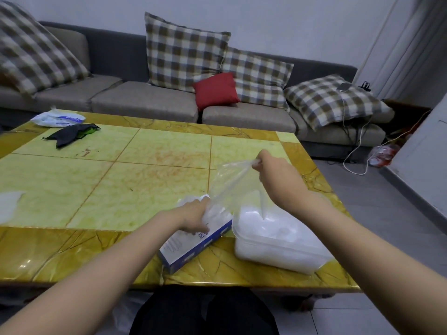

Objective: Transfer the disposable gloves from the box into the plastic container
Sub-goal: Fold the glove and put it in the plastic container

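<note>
The glove (229, 180), thin and see-through, is stretched up in the air from the box (191, 247) to the right hand (273, 170), which pinches its top end. The left hand (193, 217) is curled over the top of the blue and white box and holds it down on the worktop (96, 189). Just beside the box, on its right, sits the plastic container (273, 245), full of white gloves.
</note>
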Demonstrator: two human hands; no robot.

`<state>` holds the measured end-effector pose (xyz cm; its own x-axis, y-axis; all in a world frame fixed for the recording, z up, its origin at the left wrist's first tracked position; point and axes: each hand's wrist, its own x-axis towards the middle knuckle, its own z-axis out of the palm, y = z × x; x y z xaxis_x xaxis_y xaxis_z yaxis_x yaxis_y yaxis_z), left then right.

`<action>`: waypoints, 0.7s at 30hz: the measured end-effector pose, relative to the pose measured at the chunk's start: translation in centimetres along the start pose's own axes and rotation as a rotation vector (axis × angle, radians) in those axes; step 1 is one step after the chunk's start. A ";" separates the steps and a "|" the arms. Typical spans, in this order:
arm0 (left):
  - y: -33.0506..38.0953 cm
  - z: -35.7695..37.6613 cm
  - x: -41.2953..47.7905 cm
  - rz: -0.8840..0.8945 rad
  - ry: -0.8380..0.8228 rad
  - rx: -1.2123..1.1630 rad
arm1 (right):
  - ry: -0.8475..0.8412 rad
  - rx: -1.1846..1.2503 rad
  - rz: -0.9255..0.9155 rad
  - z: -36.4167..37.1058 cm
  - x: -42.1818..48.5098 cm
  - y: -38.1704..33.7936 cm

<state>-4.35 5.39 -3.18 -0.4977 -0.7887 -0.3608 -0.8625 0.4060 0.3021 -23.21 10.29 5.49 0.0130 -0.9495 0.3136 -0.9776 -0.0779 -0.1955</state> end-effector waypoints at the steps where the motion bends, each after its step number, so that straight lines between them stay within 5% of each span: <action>1: 0.7 -0.9 -0.2 0.020 0.026 -0.021 | -0.005 -0.001 0.006 -0.2 0.0 0.2; 6: 4.4 -5.6 -2.1 0.214 0.273 -0.334 | -0.073 -0.058 0.074 -1.0 -0.1 1.3; 11: 7.4 -8.2 -2.8 0.260 0.256 -0.449 | -0.122 -0.064 0.071 -2.2 -0.6 1.9; 21: 10.7 -8.2 -0.5 0.281 0.386 -0.524 | -0.146 0.358 0.132 -4.6 -1.9 5.0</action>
<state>-12.58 6.35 7.49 -0.5432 -0.8333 0.1028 -0.5001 0.4195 0.7576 -29.12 13.12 8.19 -0.0529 -0.9896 0.1334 -0.8383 -0.0286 -0.5445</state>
